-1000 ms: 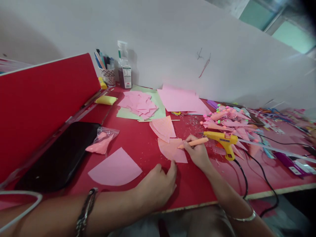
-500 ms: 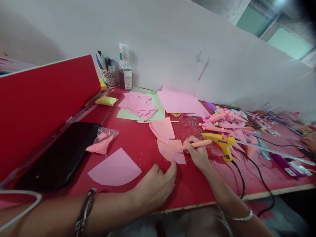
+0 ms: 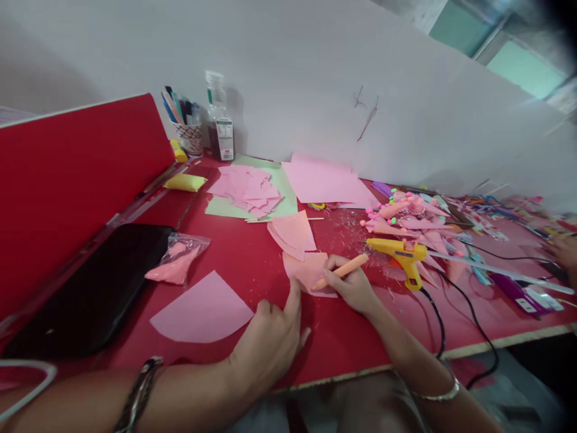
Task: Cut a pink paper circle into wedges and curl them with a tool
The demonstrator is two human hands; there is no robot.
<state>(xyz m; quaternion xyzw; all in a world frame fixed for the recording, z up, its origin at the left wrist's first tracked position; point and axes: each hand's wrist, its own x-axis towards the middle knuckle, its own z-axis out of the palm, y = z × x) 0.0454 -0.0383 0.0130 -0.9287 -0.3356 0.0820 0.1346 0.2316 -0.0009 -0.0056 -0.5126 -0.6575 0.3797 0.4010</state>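
My right hand [image 3: 354, 287] is closed around an orange marker pen [image 3: 349, 265], its lower end at the surface of a pale pink paper piece [image 3: 295, 269]. My left hand [image 3: 270, 337] has its index finger stretched onto the left part of that same piece, with the thumb apart. Just behind lie overlapping pink fan-shaped pieces [image 3: 293, 233], partly over the marked sheet. A larger pink paper sector [image 3: 202, 310] rests flat to the left of my left hand. To the right, a yellow glue gun [image 3: 401, 252] lies on the table, untouched.
A black phone-like slab [image 3: 85, 294] and a small bag of pink material [image 3: 178, 261] lie left. Behind are pink scraps [image 3: 247, 186], a bottle [image 3: 220, 129] and a pen cup [image 3: 188, 137]. Pink cones [image 3: 410, 216] and cables fill the right, near another person's hand [image 3: 565, 252].
My left index finger has moved left and up along the paper's edge. The marker tip has shifted down and left, and the pen now tilts more steeply. The view has shifted slightly.
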